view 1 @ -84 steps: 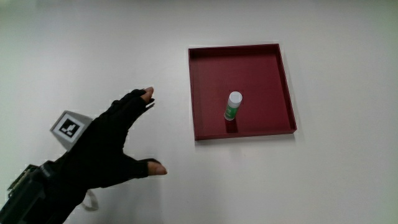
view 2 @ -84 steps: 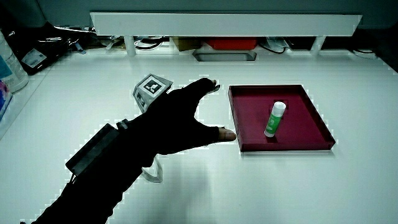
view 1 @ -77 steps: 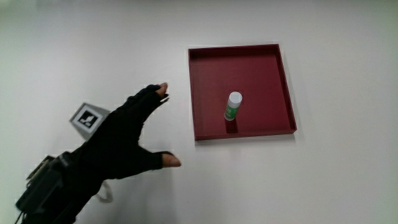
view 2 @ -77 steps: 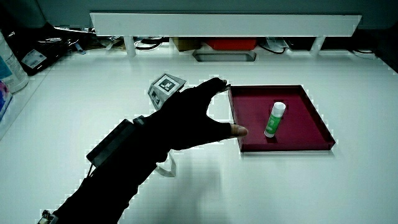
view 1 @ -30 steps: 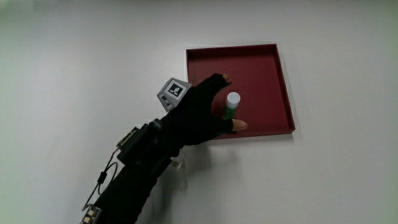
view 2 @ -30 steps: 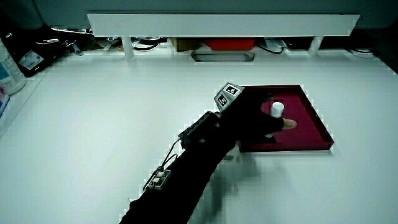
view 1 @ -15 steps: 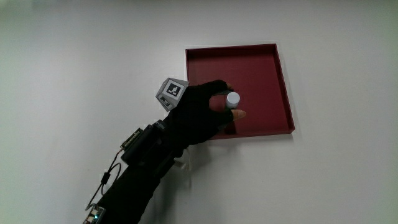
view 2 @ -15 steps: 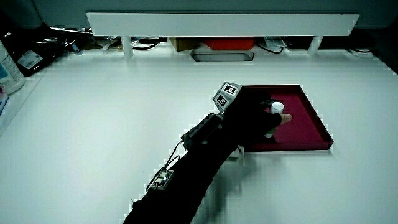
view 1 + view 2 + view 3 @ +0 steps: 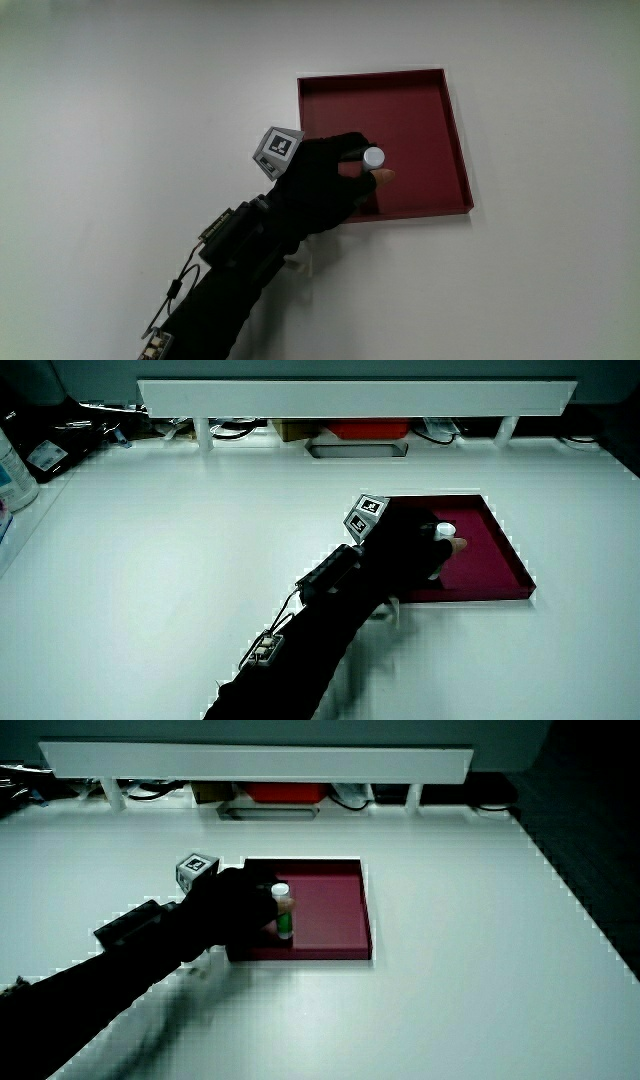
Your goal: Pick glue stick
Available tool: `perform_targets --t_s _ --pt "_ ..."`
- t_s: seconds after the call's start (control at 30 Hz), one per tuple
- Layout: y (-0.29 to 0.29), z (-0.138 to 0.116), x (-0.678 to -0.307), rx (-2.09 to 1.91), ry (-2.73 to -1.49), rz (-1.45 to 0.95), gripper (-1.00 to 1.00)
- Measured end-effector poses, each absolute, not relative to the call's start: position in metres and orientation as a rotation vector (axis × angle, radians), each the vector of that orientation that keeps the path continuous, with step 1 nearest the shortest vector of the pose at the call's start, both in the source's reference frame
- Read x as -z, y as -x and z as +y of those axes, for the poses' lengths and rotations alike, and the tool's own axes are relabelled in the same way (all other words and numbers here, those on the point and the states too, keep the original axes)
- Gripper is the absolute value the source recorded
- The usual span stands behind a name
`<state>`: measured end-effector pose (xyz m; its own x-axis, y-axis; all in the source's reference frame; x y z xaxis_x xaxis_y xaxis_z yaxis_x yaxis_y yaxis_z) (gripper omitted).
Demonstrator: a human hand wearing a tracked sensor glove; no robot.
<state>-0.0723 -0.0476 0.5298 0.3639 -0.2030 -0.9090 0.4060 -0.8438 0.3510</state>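
Observation:
A glue stick (image 9: 373, 157) with a white cap and green body stands upright in a dark red tray (image 9: 420, 105). The hand (image 9: 335, 178) in the black glove reaches over the tray's edge nearest the person, and its fingers and thumb are curled around the stick. In a side view the green body (image 9: 285, 923) shows below the fingers, with the white cap (image 9: 279, 891) above them. In a side view only the cap (image 9: 444, 531) sticks out of the hand (image 9: 410, 550). The stick's base is hidden by the hand in the main view.
The tray (image 9: 495, 560) lies on a white table. A low white partition (image 9: 360, 398) runs along the table's edge farthest from the person, with cables and a red box under it. A bottle (image 9: 15, 465) stands at the table's side edge.
The hand has come from the bare table beside the tray to the glue stick and closed its fingers around it. The stick's cap has shifted slightly.

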Motion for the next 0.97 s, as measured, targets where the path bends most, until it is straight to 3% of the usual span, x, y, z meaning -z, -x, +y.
perform_targets --t_s 0.47,0.67,0.73,0.9,0.97 --pt "0.09 -0.055 -0.488 1.627 -2.062 0.271 1.0" --pt "0.112 -0.058 -0.454 1.591 -2.128 0.268 1.0" --pt "0.119 -0.058 -0.444 1.636 -2.097 0.265 1.0" --pt "0.138 -0.05 -0.425 1.544 -2.186 0.213 1.0" --pt "0.144 -0.047 -0.417 1.624 -2.149 0.233 1.0"
